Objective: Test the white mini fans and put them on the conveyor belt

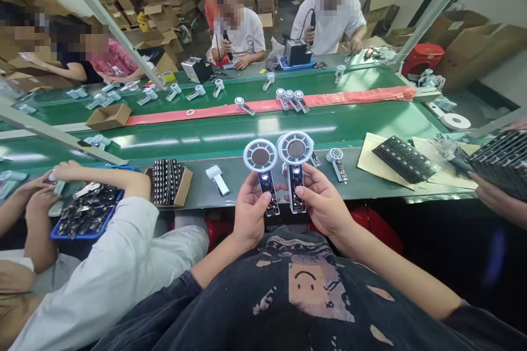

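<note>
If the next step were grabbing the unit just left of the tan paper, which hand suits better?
Likely the right hand, nearer that unit. The left hand is farther away; both hold similar devices.

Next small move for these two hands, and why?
Probably have the right hand set its fan unit on the bench, near the similar unit lying there. The left hand grips a second fan unit, so neither hand looks free to work on either piece.

No readable texts, labels, brands, numbers or signs.
</note>
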A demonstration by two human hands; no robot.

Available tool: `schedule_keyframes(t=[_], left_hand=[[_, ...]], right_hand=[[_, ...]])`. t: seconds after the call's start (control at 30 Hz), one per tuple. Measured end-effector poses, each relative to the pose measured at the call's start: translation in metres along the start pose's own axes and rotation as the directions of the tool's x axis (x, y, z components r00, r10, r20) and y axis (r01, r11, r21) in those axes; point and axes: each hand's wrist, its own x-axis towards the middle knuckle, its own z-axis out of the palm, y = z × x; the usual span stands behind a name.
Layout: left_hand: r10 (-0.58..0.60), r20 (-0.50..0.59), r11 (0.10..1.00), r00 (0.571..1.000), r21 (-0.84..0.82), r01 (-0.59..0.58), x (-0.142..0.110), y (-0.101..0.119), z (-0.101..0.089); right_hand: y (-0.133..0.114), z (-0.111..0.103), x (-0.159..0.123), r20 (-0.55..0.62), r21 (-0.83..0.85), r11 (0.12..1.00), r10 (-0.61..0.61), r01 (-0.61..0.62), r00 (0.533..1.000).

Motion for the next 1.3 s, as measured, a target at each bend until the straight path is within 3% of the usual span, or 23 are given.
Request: schedule_keyframes(t=[0.23, 0.7, 1.0, 1.3], left_hand=[[-0.006, 0.006, 0.999, 1.0, 0.033, 0.006, 0.018, 0.004, -0.018], [-0.074, 0.173, 0.997, 0.982, -0.012, 0.077, 0.088, 0.028, -0.038], [-0.108, 0.25, 0.994, 0.962, 0.007, 0.11, 0.116, 0.031, -0.051], [-0.14, 0.266, 0.99, 0.954, 0.029, 0.137, 0.125, 0.026, -0.05]], right_hand=[[0.005, 0.017, 0.02, 0.061, -0.051, 0.999, 0.002, 0.001, 0.998], [0.007, 0.056, 0.066, -0.073, -0.119, 0.992, -0.05, 0.041, 0.996], [0.021, 0.063, 0.081, -0.149, -0.074, 0.992, -0.114, 0.103, 0.982], [0.024, 0.06, 0.084, -0.219, -0.11, 0.986, -0.145, 0.123, 0.965]])
